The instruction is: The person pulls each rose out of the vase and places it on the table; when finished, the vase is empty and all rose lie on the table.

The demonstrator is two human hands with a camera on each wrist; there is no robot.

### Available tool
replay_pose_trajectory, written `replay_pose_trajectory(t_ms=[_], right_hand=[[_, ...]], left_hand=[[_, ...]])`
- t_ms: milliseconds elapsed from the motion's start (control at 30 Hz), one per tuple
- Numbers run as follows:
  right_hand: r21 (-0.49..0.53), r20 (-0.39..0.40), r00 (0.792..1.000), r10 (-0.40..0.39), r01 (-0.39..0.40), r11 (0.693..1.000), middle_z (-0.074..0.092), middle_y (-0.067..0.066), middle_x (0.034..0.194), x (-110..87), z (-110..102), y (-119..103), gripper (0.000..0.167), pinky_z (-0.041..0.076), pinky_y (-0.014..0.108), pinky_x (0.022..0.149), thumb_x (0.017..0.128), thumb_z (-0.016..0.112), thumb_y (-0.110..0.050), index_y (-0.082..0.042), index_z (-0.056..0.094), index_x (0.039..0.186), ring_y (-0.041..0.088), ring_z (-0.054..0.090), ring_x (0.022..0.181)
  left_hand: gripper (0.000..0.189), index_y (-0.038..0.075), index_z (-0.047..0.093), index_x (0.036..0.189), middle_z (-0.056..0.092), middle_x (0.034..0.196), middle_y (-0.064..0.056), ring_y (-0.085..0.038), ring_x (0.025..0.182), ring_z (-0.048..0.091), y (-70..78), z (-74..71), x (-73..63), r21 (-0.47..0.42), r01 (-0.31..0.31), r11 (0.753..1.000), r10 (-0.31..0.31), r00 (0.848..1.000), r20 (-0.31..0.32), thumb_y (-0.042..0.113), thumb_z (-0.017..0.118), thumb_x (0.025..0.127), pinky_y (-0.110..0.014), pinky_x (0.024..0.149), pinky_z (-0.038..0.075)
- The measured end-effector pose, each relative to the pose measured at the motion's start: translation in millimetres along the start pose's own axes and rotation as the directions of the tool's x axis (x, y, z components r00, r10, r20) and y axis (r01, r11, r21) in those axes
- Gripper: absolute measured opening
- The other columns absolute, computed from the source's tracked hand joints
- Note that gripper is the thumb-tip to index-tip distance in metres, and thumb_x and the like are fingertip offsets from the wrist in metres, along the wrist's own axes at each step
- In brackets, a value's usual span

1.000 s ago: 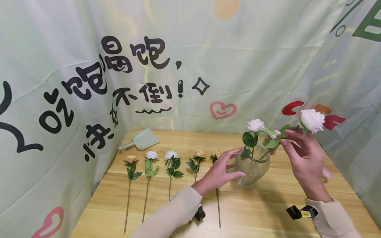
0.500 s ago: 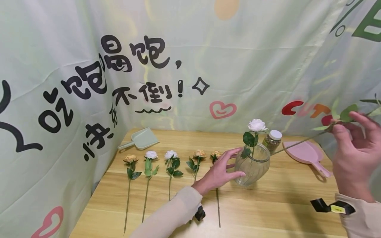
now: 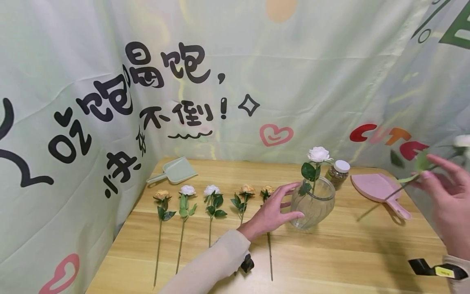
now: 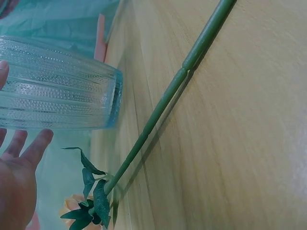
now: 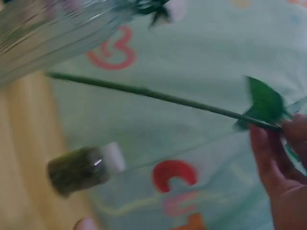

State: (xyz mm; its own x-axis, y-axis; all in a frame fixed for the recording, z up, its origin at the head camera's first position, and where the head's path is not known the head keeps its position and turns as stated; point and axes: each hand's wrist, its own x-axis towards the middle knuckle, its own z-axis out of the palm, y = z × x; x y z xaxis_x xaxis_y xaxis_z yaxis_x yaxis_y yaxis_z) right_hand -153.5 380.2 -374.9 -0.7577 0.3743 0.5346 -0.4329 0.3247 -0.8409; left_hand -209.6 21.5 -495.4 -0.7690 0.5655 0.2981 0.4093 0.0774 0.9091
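Note:
A clear ribbed glass vase (image 3: 312, 212) stands on the table with one white rose (image 3: 318, 154) upright in it. My left hand (image 3: 271, 212) holds the vase from its left side, thumb in front and fingers round the back. At the right edge of the head view my right hand (image 3: 449, 196) pinches a second artificial rose by its green stem (image 5: 163, 96), near its leaves (image 5: 266, 103). This rose's white bloom (image 3: 463, 143) is partly cut off by the frame. Its stem slopes down to the left, its end outside the vase.
Several artificial roses lie in a row to the left, including a white rose (image 3: 187, 190) and an orange rose (image 3: 161, 195). A pale green dustpan (image 3: 180, 169) lies at the back left. Behind the vase are a white-lidded jar (image 3: 338, 174) and a pink paddle-shaped board (image 3: 378, 187).
My right hand has moved right and slightly downward, drawing the second white rose out of the vase. My left hand has stayed at the vase.

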Motion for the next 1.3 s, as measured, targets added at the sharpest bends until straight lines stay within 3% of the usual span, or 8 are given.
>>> replay_pose_trajectory(t_ms=[167,367,433,633,833,967,1100,1300], right_hand=[[-0.181,0.285,0.956,0.064,-0.012,0.983,0.076,-0.027,0.111,-18.5,-4,29,0.044,0.058,0.005,0.076,0.107,0.062,0.005,-0.006,0.063,0.149,-0.008,0.074,0.083],[-0.041,0.466,0.881,0.082,-0.071,0.997,0.075,-0.018,0.125,-45.2,7,67,0.040,0.066,0.020,0.070,0.102,0.063,0.015,0.001,0.068,0.139,0.000,0.077,0.089],[-0.089,0.511,0.855,0.085,-0.045,0.995,0.072,-0.022,0.129,-53.3,11,78,0.041,0.067,0.022,0.070,0.102,0.064,0.014,-0.003,0.070,0.138,-0.002,0.076,0.091],[-0.314,0.538,0.817,0.206,-0.032,0.949,0.066,-0.032,0.118,-73.0,25,97,0.032,0.066,0.028,0.060,0.103,0.072,0.000,0.002,0.069,0.135,-0.005,0.071,0.085],[-0.460,0.551,0.763,0.338,-0.060,0.886,0.069,0.027,0.129,-86.2,42,105,0.037,0.067,0.029,0.059,0.104,0.074,-0.007,0.007,0.066,0.137,-0.004,0.069,0.082],[-0.495,0.550,0.708,0.444,-0.152,0.856,0.068,0.033,0.131,-90.6,49,110,0.043,0.068,0.030,0.061,0.106,0.073,-0.013,0.004,0.062,0.144,0.001,0.070,0.082],[-0.535,0.531,0.694,0.486,-0.170,0.827,0.070,0.027,0.126,-93.0,52,113,0.046,0.067,0.030,0.061,0.106,0.074,-0.017,0.002,0.061,0.146,0.002,0.070,0.081],[-0.548,0.515,0.711,0.480,-0.158,0.822,0.067,0.026,0.126,-94.3,55,111,0.045,0.066,0.029,0.059,0.106,0.073,-0.017,0.002,0.062,0.145,0.007,0.069,0.075]], left_hand=[[0.086,0.037,0.032,0.168,0.036,0.173,0.009,-0.014,0.154,0.045,0.5,1.1,0.5,0.003,-0.002,1.000,0.002,1.000,-0.003,0.021,0.081,0.100,-0.027,0.120,0.052],[0.085,0.036,0.032,0.168,0.036,0.173,0.008,-0.015,0.154,0.045,0.2,0.9,0.3,0.011,-0.013,1.000,0.013,1.000,-0.006,0.022,0.081,0.100,-0.026,0.119,0.052],[0.085,0.036,0.032,0.168,0.036,0.173,0.008,-0.015,0.154,0.045,0.5,0.5,0.0,0.017,-0.015,1.000,0.015,1.000,-0.008,0.023,0.081,0.100,-0.026,0.119,0.052],[0.085,0.037,0.032,0.168,0.036,0.173,0.008,-0.014,0.154,0.046,1.0,-0.2,-0.3,0.030,-0.020,0.999,0.020,1.000,-0.009,0.023,0.080,0.101,-0.026,0.118,0.053],[0.085,0.038,0.031,0.168,0.036,0.173,0.009,-0.014,0.154,0.046,1.1,0.4,-1.2,0.035,-0.011,0.999,0.012,1.000,-0.005,0.024,0.080,0.101,-0.028,0.119,0.053],[0.085,0.038,0.031,0.168,0.036,0.173,0.009,-0.014,0.154,0.046,1.0,1.1,-1.8,0.039,-0.012,0.999,0.012,1.000,-0.003,0.024,0.080,0.101,-0.029,0.119,0.054],[0.084,0.037,0.031,0.169,0.036,0.173,0.008,-0.014,0.154,0.046,1.8,1.1,-1.7,0.044,-0.016,0.999,0.016,1.000,0.000,0.024,0.080,0.101,-0.030,0.119,0.054],[0.083,0.037,0.031,0.168,0.036,0.173,0.008,-0.016,0.153,0.046,2.0,0.2,-2.3,0.042,-0.012,0.999,0.012,1.000,-0.001,0.024,0.079,0.102,-0.035,0.119,0.055]])
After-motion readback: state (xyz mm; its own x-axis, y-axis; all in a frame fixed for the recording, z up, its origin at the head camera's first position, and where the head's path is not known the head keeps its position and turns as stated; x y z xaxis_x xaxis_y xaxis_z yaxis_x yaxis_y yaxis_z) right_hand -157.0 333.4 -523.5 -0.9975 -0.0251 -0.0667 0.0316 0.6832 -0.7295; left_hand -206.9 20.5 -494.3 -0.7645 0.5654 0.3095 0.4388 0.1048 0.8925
